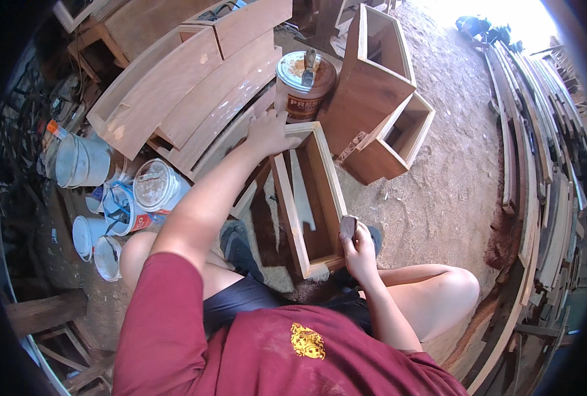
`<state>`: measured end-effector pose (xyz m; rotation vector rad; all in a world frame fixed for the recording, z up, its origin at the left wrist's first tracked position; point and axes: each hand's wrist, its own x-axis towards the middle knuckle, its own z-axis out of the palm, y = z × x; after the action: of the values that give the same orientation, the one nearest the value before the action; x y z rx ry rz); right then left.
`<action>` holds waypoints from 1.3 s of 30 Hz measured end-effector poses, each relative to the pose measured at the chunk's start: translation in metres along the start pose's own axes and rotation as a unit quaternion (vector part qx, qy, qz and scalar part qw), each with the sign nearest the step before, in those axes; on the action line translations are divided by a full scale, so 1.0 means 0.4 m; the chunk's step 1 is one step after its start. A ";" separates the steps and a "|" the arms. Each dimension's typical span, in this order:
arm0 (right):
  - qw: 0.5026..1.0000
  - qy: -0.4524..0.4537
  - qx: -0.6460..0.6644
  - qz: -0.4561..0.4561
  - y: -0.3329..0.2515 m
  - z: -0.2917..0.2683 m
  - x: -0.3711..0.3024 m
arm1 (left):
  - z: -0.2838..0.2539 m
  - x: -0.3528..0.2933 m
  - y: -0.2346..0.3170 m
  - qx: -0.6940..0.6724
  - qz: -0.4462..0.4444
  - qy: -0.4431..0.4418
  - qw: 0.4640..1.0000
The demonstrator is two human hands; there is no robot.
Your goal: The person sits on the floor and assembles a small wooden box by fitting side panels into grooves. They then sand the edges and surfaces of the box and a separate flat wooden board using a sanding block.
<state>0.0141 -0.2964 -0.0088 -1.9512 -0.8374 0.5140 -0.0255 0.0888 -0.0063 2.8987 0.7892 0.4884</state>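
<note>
Between my legs stands a wooden drawer box (333, 188), with its hollow side toward me and a pale strip showing inside. At its far left corner my left hand (270, 135) grips the frame, thumb over the rim and fingers spread along the outside. My right hand (361, 256) is closed around a small brown-grey block (349, 226), which looks like a sanding block, at the drawer's near right edge. Whether the block touches the wood I cannot tell.
Beyond the drawer, a lidded bucket (303, 102) carries a putty knife (309, 66). More wooden boxes (372, 92) stand to its right, and curved panels (168, 92) lie to the left. Several white buckets (85, 162) sit at left; long planks (527, 152) line the right side.
</note>
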 end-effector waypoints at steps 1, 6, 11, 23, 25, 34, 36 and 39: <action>1.000 -0.001 -0.008 0.001 0.006 -0.007 0.005 | 0.000 0.025 0.018 -0.008 0.009 -0.010 1.000; 0.999 0.001 -0.038 0.001 0.043 -0.038 0.017 | -0.029 0.077 0.053 0.022 -0.050 -0.230 0.972; 0.992 -0.012 -0.124 0.008 0.031 -0.059 0.020 | -0.076 -0.006 0.007 0.043 -0.036 -0.345 0.937; 0.961 -0.020 -0.260 -0.094 -0.070 -0.007 0.195 | 0.070 -0.024 -0.033 -0.294 -0.117 -0.370 0.873; 0.954 -0.036 -0.264 -0.137 -0.078 0.042 0.271 | 0.198 -0.004 -0.115 -0.308 -0.065 -0.411 0.856; 0.877 -0.079 -0.402 -0.251 -0.091 0.113 0.402 | 0.157 -0.019 -0.117 -0.492 -0.005 -0.385 0.781; 0.858 -0.076 -0.443 -0.250 -0.095 0.124 0.394 | 0.172 -0.015 -0.120 -0.503 -0.017 -0.403 0.764; 0.831 -0.066 -0.482 -0.270 -0.081 0.122 0.375 | 0.183 -0.003 -0.113 -0.520 -0.042 -0.445 0.728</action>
<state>0.0736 -0.1469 -0.0071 -2.3845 -1.9295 -0.1932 -0.0238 0.1261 -0.0836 1.6524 0.2793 -0.3941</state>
